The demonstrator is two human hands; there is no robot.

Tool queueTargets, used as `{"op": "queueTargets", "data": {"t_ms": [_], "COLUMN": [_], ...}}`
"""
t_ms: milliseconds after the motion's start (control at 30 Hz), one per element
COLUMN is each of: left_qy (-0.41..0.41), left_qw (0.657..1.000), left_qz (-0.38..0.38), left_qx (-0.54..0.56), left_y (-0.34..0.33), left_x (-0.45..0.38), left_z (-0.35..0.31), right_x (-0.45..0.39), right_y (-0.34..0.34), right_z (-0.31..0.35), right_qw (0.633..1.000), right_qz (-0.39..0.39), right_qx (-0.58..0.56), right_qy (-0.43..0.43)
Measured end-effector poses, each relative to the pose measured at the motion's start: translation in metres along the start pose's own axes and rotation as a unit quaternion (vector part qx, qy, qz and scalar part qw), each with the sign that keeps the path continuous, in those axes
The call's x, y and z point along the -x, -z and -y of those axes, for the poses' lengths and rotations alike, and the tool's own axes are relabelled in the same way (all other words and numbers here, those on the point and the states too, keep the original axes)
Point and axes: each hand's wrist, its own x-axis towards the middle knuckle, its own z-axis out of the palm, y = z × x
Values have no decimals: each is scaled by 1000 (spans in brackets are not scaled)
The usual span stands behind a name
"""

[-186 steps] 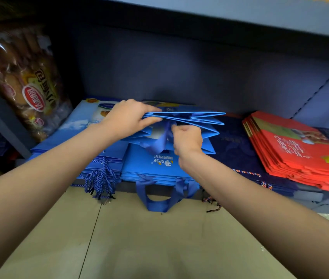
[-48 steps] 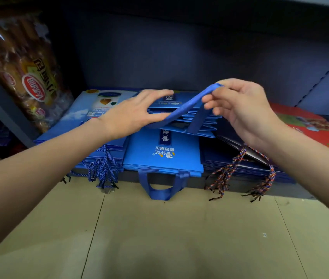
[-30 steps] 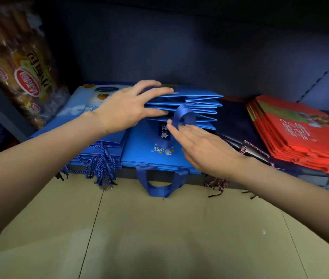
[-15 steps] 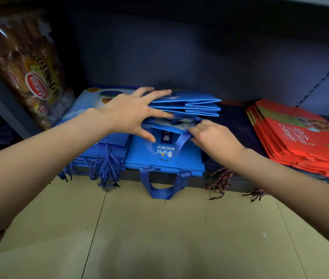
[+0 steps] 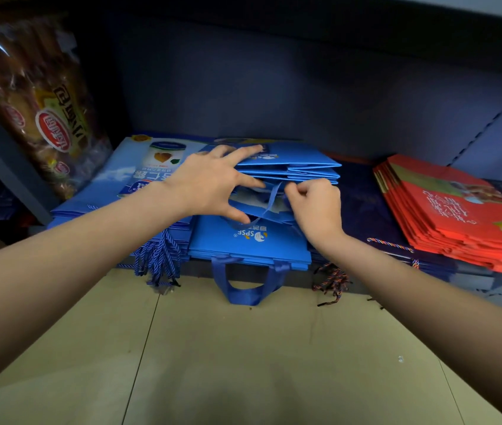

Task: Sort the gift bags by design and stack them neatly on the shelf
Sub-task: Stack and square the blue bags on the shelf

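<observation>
A pile of folded bright blue gift bags (image 5: 299, 162) lies on a larger flat blue bag with white lettering (image 5: 249, 243) on the low shelf. My left hand (image 5: 213, 182) spreads over the pile's near left corner, fingers straight, pressing it down. My right hand (image 5: 314, 204) is curled at the pile's front edge and pinches a blue ribbon handle (image 5: 272, 199) that runs between the folded layers. To the left lies a stack of light blue printed bags (image 5: 133, 176). Dark navy bags (image 5: 363, 210) lie to the right, and red bags (image 5: 458, 213) are stacked further right.
A packet of bread (image 5: 38, 108) leans at the far left of the shelf. Rope handles (image 5: 159, 262) and a blue ribbon loop (image 5: 248, 289) hang over the shelf's front edge (image 5: 470, 280). Beige floor tiles (image 5: 243, 363) lie below. The shelf's back wall is dark.
My right hand has moved up from the lower bag's face to the pile's front edge and curled tighter on the ribbon handle. My left hand stays pressed on the pile.
</observation>
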Motion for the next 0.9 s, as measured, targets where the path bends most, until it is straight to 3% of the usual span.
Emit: {"op": "queueTargets", "data": {"t_ms": [67, 167, 233, 300, 367, 433, 567, 633, 733, 900], "left_qy": [4, 16, 16, 23, 21, 13, 13, 0, -31, -63], "left_qw": [1000, 998, 998, 999, 999, 999, 997, 993, 987, 983], "left_qz": [-14, -37, -46, -36, -31, -31, -72, -110, -150, -160], "left_qx": [24, 54, 31, 10, -3, -20, -38, -41, -56, -59], "left_y": [0, -1, -1, 0, 1, 0, -11, -15, -19, -11], "left_x": [1, 3, 3, 3, 3, 5, 5, 2, -1, 2], "left_z": [0, -4, -6, -5, -2, -2, -4, -3, 1, 7], "right_x": [2, 11, 15, 21, 24, 25, 17, 15, 12, 13], "right_y": [-3, -5, -8, -6, -1, 0, -11, -16, -11, 27], "right_z": [1, 6, 5, 3, -1, 1, 21, 29, 27, -1], "right_qw": [988, 919, 914, 948, 971, 949, 902, 890, 916, 927], "right_qz": [11, 47, 56, 99, 200, 271, 337, 340, 297, 182], "right_qx": [-141, -345, -367, -295, -112, 93, 246, 280, 237, 204], "right_qy": [-68, -185, -166, -70, 63, 132, 114, 119, 133, 257]}}
